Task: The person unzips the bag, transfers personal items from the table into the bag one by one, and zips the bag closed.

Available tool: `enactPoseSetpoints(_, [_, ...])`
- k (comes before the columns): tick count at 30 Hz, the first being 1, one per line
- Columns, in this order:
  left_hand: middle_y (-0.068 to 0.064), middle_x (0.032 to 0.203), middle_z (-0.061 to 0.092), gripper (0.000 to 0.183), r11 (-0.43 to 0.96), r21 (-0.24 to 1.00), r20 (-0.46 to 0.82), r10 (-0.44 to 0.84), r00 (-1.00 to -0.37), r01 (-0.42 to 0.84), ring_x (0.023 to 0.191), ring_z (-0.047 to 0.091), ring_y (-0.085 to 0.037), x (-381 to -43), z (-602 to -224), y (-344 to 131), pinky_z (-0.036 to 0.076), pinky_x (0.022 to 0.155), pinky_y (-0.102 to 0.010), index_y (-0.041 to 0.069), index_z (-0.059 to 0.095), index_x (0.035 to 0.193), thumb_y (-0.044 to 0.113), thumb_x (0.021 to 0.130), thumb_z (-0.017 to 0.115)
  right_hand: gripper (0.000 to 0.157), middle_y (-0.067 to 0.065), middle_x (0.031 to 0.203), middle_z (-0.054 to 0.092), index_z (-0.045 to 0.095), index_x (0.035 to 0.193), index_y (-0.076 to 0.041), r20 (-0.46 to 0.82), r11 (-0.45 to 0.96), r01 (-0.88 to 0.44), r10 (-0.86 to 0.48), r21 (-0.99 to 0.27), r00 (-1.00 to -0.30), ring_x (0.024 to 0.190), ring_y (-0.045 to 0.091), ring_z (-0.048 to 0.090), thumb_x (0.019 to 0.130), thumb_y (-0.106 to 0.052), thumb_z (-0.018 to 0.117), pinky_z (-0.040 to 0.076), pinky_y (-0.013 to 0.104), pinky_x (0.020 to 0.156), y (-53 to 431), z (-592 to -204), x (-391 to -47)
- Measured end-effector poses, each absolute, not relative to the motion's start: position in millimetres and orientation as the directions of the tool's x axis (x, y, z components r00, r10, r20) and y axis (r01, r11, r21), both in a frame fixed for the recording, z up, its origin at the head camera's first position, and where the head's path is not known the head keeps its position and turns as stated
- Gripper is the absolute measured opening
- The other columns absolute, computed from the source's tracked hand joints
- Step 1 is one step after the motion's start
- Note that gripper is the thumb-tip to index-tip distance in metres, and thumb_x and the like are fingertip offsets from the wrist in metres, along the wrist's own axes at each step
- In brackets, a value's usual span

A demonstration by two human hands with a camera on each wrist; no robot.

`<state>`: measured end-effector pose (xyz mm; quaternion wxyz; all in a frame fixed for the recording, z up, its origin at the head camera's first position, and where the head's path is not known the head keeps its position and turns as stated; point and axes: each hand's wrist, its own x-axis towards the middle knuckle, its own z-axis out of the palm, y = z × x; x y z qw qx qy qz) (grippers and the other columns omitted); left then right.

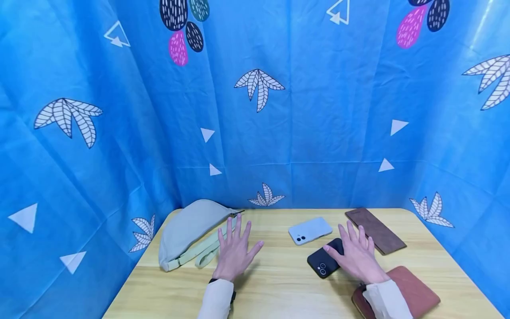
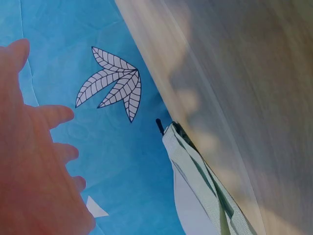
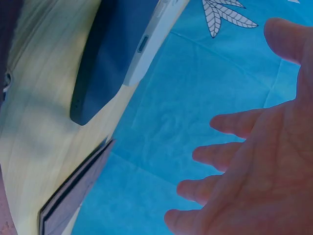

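Note:
My left hand (image 1: 234,254) is spread over the table, palm down, holding nothing. Beside it on the left lies a pale grey waist bag (image 1: 191,228) with a light green strap (image 1: 203,250). My right hand (image 1: 357,252), fingers also spread and holding nothing, hovers over the right side; its thumb overlaps a black phone (image 1: 324,259) in the head view. Behind that phone lies a white phone (image 1: 310,230). A dark brown long wallet (image 1: 376,230) lies past the right fingertips. Under the right forearm is a reddish-brown zip pouch (image 1: 416,290), partly hidden by the sleeve.
The light wooden table (image 1: 275,288) has a rounded far edge. A blue patterned curtain (image 1: 255,133) hangs close behind it and along both sides. Bare wood shows between the two hands.

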<state>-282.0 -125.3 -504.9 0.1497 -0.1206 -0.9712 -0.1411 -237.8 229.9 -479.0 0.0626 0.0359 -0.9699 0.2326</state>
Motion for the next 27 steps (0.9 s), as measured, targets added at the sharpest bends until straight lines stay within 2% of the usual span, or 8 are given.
enactPoseSetpoints(7, [-0.014, 0.175, 0.01, 0.08, 0.926, 0.251, 0.33, 0.193, -0.924, 0.283, 0.162, 0.003, -0.044, -280, -503, -125, 0.004, 0.123, -0.074, 0.017, 0.039, 0.16, 0.069, 0.099, 0.046, 0.1, 0.036, 0.166, 0.014, 0.031, 0.158, 0.005, 0.144, 0.891, -0.095, -0.034, -0.444, -0.989, 0.15, 0.065, 0.002, 0.096, -0.069, 0.054, 0.006, 0.081, 0.112, 230, -483, -239])
enactPoseSetpoints(15, [-0.013, 0.175, 0.007, 0.081, 0.925, 0.262, 0.32, 0.186, -0.929, 0.275, 0.161, 0.005, -0.045, -279, -503, -125, 0.003, 0.123, -0.074, 0.016, 0.039, 0.16, 0.07, 0.099, 0.045, 0.091, 0.037, 0.166, 0.016, 0.032, 0.158, 0.004, 0.128, 0.884, -0.098, -0.043, -0.456, -0.991, 0.15, 0.066, 0.003, 0.099, -0.061, 0.056, 0.006, 0.081, 0.114, 227, -484, -239])
enactPoseSetpoints(27, [-0.016, 0.174, 0.009, 0.082, 0.912, 0.311, 0.281, 0.181, -0.943, 0.268, 0.162, 0.001, -0.044, -279, -503, -132, 0.003, 0.123, -0.073, 0.015, 0.034, 0.162, 0.069, 0.101, 0.042, 0.09, 0.035, 0.167, 0.017, 0.03, 0.159, 0.004, 0.081, 0.856, -0.12, -0.091, -0.502, -0.993, 0.152, 0.063, 0.004, 0.1, -0.062, 0.052, 0.007, 0.08, 0.116, 215, -483, -237])
